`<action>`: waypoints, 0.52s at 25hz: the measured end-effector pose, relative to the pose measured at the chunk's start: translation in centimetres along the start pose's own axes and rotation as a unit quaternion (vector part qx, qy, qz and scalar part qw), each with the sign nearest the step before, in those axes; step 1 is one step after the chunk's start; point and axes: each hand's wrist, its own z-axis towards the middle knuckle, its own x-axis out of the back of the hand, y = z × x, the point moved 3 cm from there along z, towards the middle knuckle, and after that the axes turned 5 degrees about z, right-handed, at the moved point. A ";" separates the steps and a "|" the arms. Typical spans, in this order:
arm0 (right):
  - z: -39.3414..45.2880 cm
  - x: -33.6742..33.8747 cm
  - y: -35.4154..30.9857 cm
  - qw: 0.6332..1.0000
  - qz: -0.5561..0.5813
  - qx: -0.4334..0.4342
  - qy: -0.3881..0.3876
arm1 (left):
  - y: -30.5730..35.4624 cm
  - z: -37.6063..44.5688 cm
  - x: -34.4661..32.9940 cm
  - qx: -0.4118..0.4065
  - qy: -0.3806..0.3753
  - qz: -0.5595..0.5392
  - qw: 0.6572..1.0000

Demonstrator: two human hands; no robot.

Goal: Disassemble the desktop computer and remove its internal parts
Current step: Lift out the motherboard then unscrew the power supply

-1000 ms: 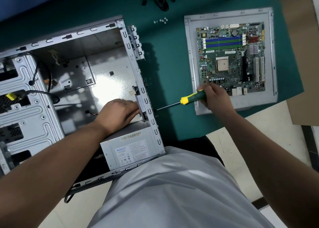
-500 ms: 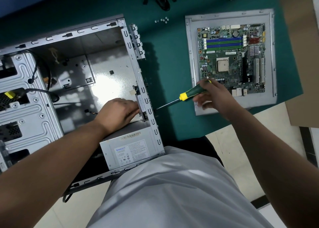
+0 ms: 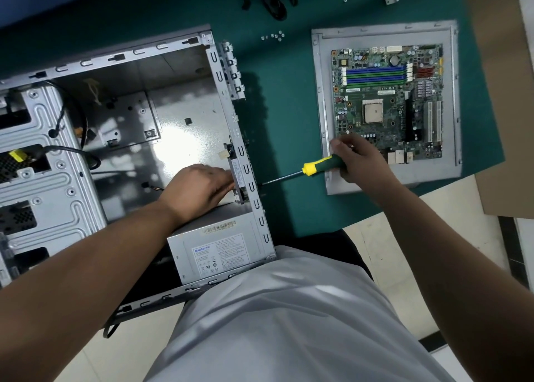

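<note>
A desk [image 3: 289, 115] covered in dark green matting fills the far side; pale cream floor tiles [image 3: 462, 237] show below its near edge, right of the right hand [image 3: 361, 162]; brown cardboard [image 3: 502, 92] overlaps the desk's right end; light glares off bare metal.

Computer case [image 3: 138, 55]: bare sheet metal, grey; floor panel smooth and glossy with glare, drive cage ribbed and stamped.
Power supply [image 3: 215, 251]: matt grey metal, paper label on its top face.
Screwdriver [image 3: 310, 170]: shiny metal shaft, green and yellow handle that looks like plastic or rubber.
Motherboard [image 3: 387, 104]: green circuit board, plastic slots.
Side panel [image 3: 323, 98]: dull grey metal.
Mat [image 3: 283, 107]: matt dark green.
Screws [image 3: 274, 36]: bright metal.
Cardboard [image 3: 502, 121]: brown, matt.
</note>
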 end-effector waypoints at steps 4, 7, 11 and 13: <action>-0.5 -0.1 -0.2 0.947 0.296 -0.080 -0.100 | -0.1 0.0 -0.1 -0.002 0.007 -0.001 1.000; -0.5 0.1 -0.4 0.992 0.074 -0.093 -0.051 | -0.1 -0.1 -0.2 -0.003 0.006 -0.001 1.000; 0.0 0.7 -0.7 0.998 0.023 -0.047 -0.035 | -0.1 0.0 -0.1 -0.005 0.006 0.002 1.000; -0.1 0.7 -0.8 0.987 0.119 -0.070 -0.088 | -0.1 0.0 -0.1 -0.005 0.003 0.003 1.000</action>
